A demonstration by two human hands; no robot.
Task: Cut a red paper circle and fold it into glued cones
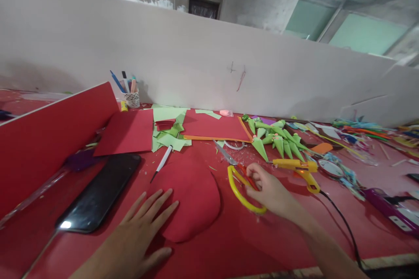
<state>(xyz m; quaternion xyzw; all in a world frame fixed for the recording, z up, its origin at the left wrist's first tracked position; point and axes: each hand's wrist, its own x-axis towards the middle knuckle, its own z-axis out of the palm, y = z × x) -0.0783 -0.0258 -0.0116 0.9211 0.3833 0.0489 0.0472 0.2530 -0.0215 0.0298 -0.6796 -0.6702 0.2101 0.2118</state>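
Observation:
My left hand [140, 226] lies spread, its fingertips resting on the left side of a rounded red paper piece [193, 200]. To the right of that paper, my right hand [266, 187] has its fingers curled on the handle of a pair of scissors [240, 189] with yellow and red grips. The scissor blades point away toward the back and touch no paper that I can make out. A white marker [163, 161] with a dark tip lies just behind the round paper. Right of my right hand rests a yellow hot glue gun [296, 165].
A black phone [98, 194] with a cable lies at the left, beside a standing red board [55, 144]. Red sheets [216, 124], green paper scraps [170, 117] and folded green cones [278, 137] line the back. A pen cup [132, 98] and purple power strip [393, 209] stand farther out.

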